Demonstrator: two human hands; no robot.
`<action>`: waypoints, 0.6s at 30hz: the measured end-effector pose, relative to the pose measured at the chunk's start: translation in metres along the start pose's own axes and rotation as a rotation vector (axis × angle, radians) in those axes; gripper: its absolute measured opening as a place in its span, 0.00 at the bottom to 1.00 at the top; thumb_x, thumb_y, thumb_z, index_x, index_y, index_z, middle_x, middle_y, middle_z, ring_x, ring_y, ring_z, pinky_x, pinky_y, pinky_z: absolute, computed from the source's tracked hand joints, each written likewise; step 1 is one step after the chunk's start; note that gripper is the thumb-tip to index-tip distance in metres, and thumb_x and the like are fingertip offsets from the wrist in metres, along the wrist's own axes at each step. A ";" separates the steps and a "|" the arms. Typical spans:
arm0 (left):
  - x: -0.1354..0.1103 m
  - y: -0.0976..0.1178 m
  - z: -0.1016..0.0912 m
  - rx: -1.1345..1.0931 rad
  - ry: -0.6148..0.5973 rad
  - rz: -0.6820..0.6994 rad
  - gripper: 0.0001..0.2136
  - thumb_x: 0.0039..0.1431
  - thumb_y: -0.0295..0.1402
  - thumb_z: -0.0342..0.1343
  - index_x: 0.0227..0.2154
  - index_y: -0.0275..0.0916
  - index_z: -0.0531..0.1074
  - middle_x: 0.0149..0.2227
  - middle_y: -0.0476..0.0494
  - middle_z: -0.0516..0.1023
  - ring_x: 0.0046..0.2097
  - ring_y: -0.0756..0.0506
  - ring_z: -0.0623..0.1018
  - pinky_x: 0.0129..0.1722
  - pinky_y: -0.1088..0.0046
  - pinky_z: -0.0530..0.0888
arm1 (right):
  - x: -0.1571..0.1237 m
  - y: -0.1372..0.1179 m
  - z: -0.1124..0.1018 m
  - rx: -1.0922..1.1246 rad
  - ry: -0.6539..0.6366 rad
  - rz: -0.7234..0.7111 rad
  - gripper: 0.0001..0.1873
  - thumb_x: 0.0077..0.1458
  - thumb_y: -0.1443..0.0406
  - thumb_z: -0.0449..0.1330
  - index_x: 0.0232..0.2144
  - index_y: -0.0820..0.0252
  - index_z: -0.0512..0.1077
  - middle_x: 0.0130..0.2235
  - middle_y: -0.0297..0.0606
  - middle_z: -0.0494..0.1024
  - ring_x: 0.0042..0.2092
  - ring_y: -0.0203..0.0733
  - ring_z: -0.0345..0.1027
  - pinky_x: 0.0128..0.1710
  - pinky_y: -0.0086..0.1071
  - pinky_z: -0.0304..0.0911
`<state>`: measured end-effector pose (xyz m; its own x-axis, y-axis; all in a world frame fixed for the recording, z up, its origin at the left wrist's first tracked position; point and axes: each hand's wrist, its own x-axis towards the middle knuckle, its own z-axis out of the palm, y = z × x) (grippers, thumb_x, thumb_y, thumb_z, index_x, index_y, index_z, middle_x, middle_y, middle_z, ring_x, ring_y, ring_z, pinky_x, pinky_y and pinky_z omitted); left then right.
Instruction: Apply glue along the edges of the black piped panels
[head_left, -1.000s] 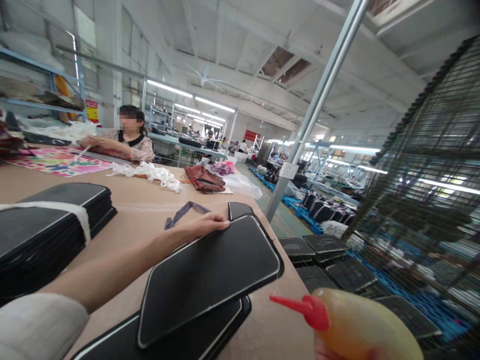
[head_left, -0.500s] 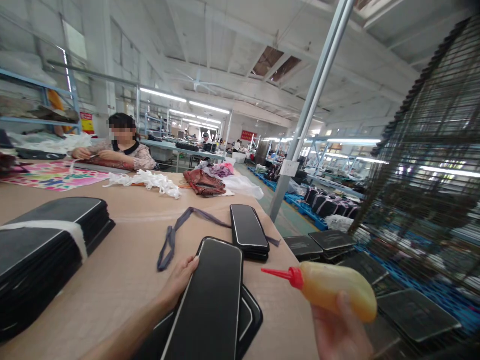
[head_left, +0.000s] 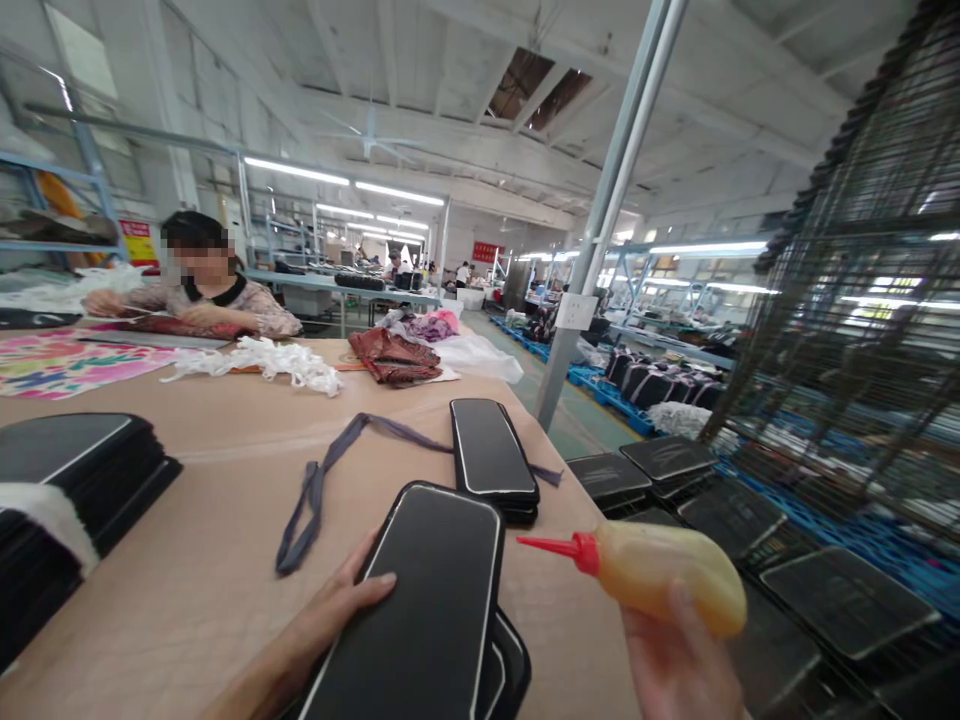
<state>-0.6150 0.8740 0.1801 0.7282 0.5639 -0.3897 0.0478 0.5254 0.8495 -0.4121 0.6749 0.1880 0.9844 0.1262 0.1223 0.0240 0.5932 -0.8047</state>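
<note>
My left hand (head_left: 349, 600) grips the left edge of a black rounded panel (head_left: 427, 600), its thumb on top and the fingers hidden beneath. A thin pale line runs round the panel just inside its border. Under it, more black panels (head_left: 514, 650) lie at a different angle. My right hand (head_left: 682, 660) is wrapped round a squeeze bottle (head_left: 667, 570) of yellowish liquid. The bottle's red nozzle (head_left: 551, 547) points left at the panel's right edge, apart from it. Just beyond lies a small stack of similar panels (head_left: 491, 450) on a dark grey strap (head_left: 319, 480).
A tall stack of black panels (head_left: 112, 470) with a white band stands at the left. Across the brown-covered table (head_left: 225, 540) a person (head_left: 210, 290) works near white strips (head_left: 259, 362) and reddish material (head_left: 394, 357). A metal post (head_left: 600, 220) and wire rack (head_left: 847, 260) rise at the right.
My left hand has brought its thumb further over the panel's face, and the panel's far end has shifted slightly right. The view has turned a little to the right. The bottle keeps nearly the same pose.
</note>
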 end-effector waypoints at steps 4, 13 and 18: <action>-0.009 0.007 0.010 -0.056 -0.025 -0.021 0.51 0.35 0.37 0.65 0.61 0.46 0.39 0.40 0.44 0.77 0.39 0.38 0.77 0.40 0.62 0.72 | 0.008 -0.006 0.007 0.085 0.042 0.024 0.30 0.39 0.61 0.64 0.47 0.55 0.64 0.52 0.37 0.65 0.54 0.49 0.55 0.56 0.47 0.46; -0.019 0.006 0.015 -0.104 -0.100 -0.021 0.52 0.33 0.38 0.65 0.61 0.44 0.42 0.40 0.41 0.77 0.38 0.37 0.77 0.39 0.62 0.72 | 0.011 -0.013 0.004 0.026 0.029 -0.044 0.24 0.38 0.64 0.65 0.41 0.58 0.68 0.45 0.36 0.71 0.49 0.46 0.61 0.55 0.47 0.47; -0.019 0.002 0.012 -0.135 -0.120 -0.025 0.53 0.33 0.38 0.65 0.61 0.44 0.38 0.42 0.41 0.76 0.40 0.36 0.76 0.40 0.60 0.72 | 0.010 -0.014 0.000 0.040 0.038 -0.017 0.23 0.37 0.64 0.66 0.40 0.57 0.69 0.41 0.33 0.73 0.50 0.43 0.60 0.54 0.42 0.50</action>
<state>-0.6205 0.8565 0.1938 0.8045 0.4737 -0.3582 -0.0193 0.6237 0.7814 -0.4026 0.6682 0.2008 0.9898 0.0865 0.1129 0.0341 0.6263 -0.7788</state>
